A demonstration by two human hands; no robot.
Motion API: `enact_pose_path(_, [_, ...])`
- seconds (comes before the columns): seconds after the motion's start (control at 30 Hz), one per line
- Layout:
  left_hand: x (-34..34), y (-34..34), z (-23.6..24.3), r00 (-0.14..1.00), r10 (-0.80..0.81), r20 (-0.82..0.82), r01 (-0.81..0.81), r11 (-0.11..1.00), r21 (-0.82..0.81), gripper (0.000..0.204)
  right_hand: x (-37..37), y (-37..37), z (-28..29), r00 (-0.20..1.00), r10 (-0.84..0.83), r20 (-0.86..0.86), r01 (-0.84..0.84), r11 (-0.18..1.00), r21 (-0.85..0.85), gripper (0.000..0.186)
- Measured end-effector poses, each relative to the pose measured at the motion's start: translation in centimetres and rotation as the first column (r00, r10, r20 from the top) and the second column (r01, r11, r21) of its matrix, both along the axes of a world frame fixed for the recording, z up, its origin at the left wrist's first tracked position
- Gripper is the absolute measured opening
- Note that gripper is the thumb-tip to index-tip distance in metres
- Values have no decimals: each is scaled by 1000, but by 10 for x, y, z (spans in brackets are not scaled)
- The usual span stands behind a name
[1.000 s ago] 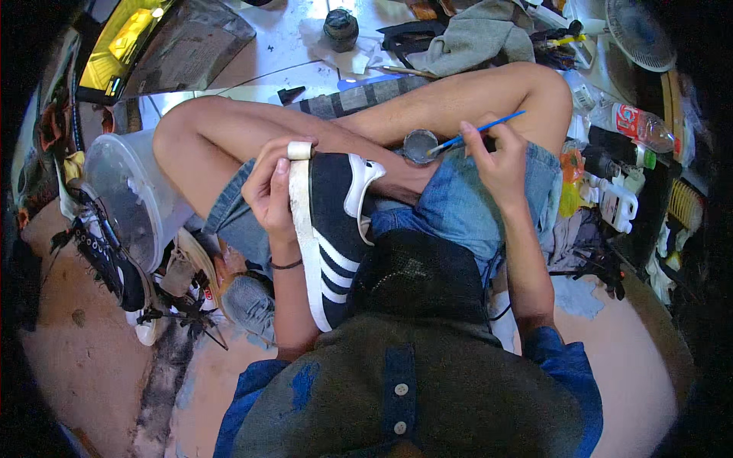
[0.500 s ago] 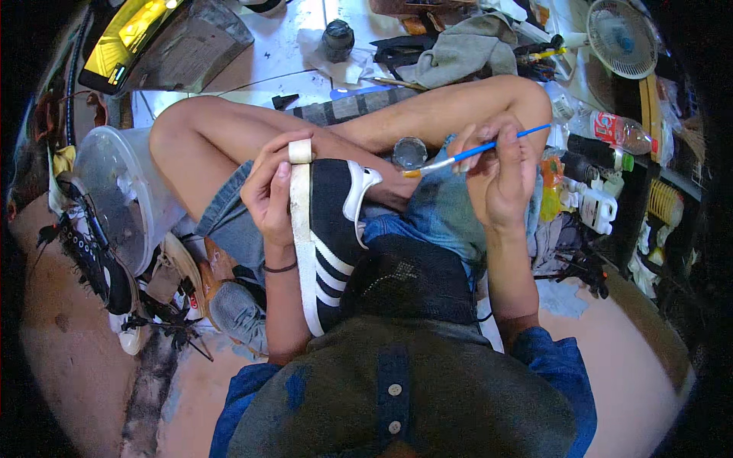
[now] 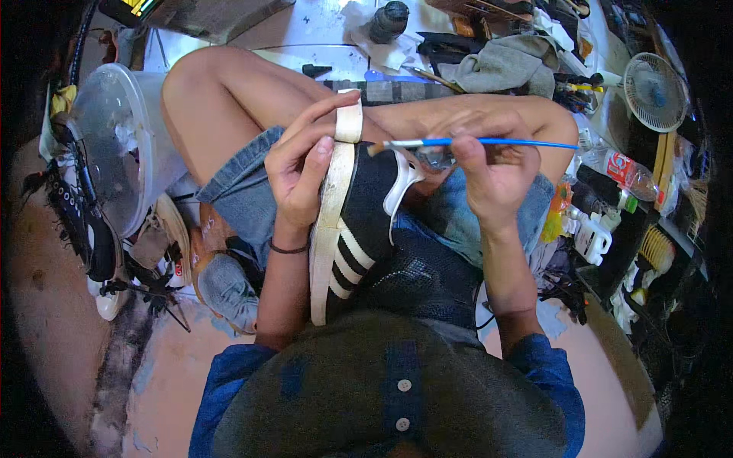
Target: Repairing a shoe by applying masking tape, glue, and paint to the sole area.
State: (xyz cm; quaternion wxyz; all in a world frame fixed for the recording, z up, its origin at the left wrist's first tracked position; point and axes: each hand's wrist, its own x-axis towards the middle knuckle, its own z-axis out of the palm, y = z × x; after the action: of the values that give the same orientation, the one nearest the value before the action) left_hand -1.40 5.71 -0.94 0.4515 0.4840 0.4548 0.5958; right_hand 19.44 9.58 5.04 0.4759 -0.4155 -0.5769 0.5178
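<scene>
My left hand (image 3: 301, 164) grips a black shoe with white stripes (image 3: 359, 191), held upright over my lap, and a pale sole strip (image 3: 349, 114) that curls away from the shoe's edge at the top. My right hand (image 3: 492, 168) holds a slim blue paintbrush (image 3: 556, 144) level, its bristle tip just over the top of the shoe, near the pale edge. A small cup (image 3: 437, 160) of dark grey contents sits behind the brush by my leg, largely hidden.
A clear tub (image 3: 145, 145), several shoes (image 3: 221, 286) lie to the left. At right are plastic bottles (image 3: 622, 172), a white jug (image 3: 592, 237) and a small fan (image 3: 653, 91). Beyond my legs lie a dark jar (image 3: 388, 23) and grey cloth (image 3: 496, 69).
My right hand has brought the brush leftward, from over the cup to the shoe. My left hand and the shoe have shifted right and upward in view; the whole view has shifted too.
</scene>
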Motion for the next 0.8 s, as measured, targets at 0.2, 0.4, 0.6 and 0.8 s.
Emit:
enact_pose_path(0.2, [0,0,3,1000,1,-7,-2,1000,-22,31,-22,18,-20,991,73,-113,-68,997,47,15])
enact_pose_path(0.4, [0,0,1,1000,1,7,-1,1000,-27,30,-17,30,-31,987,161,-26,-163,983,-83,15])
enact_pose_path(0.6, [-1,1,0,1000,-10,20,10,1000,-14,30,-17,43,-28,986,118,-116,-131,986,-106,13])
enact_pose_path(0.8, [-2,1,1,1000,-5,-9,5,1000,-19,29,-13,33,-19,984,175,20,-175,984,-14,13])
